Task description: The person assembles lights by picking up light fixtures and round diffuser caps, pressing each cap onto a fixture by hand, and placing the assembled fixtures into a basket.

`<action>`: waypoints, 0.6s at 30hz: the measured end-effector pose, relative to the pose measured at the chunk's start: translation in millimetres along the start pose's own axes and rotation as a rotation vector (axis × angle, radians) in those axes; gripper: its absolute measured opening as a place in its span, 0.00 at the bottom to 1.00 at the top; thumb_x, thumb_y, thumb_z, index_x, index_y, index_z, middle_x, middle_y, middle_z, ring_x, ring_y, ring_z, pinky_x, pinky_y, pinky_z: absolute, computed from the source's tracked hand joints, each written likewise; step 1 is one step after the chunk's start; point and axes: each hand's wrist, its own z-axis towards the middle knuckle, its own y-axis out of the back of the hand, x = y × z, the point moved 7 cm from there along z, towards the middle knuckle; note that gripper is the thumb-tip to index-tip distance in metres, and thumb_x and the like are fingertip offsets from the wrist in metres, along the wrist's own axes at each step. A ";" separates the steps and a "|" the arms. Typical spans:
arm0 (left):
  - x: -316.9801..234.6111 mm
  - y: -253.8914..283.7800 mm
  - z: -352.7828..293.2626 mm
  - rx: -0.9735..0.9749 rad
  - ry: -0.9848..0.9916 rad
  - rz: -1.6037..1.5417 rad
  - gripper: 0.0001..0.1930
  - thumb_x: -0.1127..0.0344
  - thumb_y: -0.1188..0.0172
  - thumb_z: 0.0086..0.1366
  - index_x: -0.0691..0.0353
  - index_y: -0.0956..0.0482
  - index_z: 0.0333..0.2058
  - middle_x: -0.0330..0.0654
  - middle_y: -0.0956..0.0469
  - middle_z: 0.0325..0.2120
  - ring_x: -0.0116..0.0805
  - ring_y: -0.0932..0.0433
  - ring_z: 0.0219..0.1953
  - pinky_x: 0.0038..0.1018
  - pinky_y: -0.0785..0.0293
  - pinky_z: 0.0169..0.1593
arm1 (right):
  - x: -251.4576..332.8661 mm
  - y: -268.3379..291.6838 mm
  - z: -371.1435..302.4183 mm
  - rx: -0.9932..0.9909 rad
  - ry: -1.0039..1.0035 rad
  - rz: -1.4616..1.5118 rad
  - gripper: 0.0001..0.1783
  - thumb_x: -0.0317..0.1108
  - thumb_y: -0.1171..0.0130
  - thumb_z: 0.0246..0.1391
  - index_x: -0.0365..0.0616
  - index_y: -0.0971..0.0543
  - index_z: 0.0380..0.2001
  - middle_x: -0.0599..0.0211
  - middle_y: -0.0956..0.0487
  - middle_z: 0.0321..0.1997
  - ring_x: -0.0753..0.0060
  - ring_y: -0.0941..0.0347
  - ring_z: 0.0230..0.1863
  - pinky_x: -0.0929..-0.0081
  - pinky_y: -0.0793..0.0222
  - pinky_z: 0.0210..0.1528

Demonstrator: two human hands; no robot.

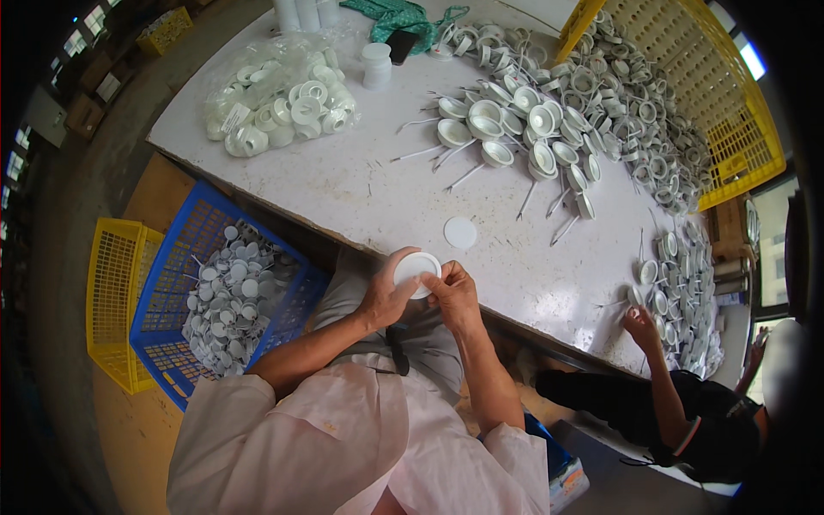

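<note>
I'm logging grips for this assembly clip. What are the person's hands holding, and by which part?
Both hands hold one round white lamp housing by its rim: the left hand grips the left edge, the right hand the right edge, just off the table edge.

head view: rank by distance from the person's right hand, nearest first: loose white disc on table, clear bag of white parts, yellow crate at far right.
From the right hand:
1. Loose white disc, on the table just beyond the hand.
2. Clear bag of white parts, far left of the table.
3. Yellow crate, far right corner. It ranks close to the bag, though it looks slightly farther.

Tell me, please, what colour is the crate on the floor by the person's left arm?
The crate is blue; the head view shows it best.
</note>
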 end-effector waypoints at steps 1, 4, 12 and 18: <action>0.6 0.6 0.3 -0.001 -0.010 -0.013 0.24 0.62 0.45 0.62 0.63 0.37 0.55 0.50 0.27 0.43 0.38 0.26 0.45 0.30 0.31 0.49 | -0.3 -0.6 -0.4 -0.001 -0.003 0.000 0.15 0.35 0.34 0.46 0.42 0.32 0.25 0.69 0.29 0.20 0.81 0.33 0.18 0.84 0.37 0.19; 2.3 -5.1 5.3 0.020 0.010 -0.031 0.24 0.60 0.45 0.62 0.63 0.35 0.55 0.47 0.26 0.42 0.35 0.26 0.43 0.28 0.31 0.48 | -0.9 6.7 -2.9 -0.045 -0.007 -0.029 0.17 0.37 0.34 0.47 0.42 0.32 0.26 0.69 0.29 0.20 0.81 0.33 0.18 0.84 0.38 0.19; 34.4 47.4 1.7 -0.189 0.230 -0.237 0.15 0.62 0.51 0.68 0.65 0.25 0.46 0.41 0.23 0.38 0.27 0.27 0.41 0.25 0.31 0.46 | 32.5 1.0 -24.3 -0.007 0.313 -0.262 0.14 0.33 0.37 0.51 0.38 0.27 0.37 0.73 0.27 0.25 0.83 0.33 0.27 0.82 0.34 0.31; 109.1 210.2 -48.2 -0.577 0.273 -0.130 0.21 0.58 0.51 0.68 0.65 0.32 0.55 0.46 0.28 0.49 0.36 0.29 0.50 0.28 0.33 0.51 | 105.6 202.4 -66.6 -1.069 0.636 -1.006 0.11 0.33 0.36 0.48 0.39 0.24 0.34 0.60 0.25 0.31 0.63 0.28 0.32 0.69 0.31 0.35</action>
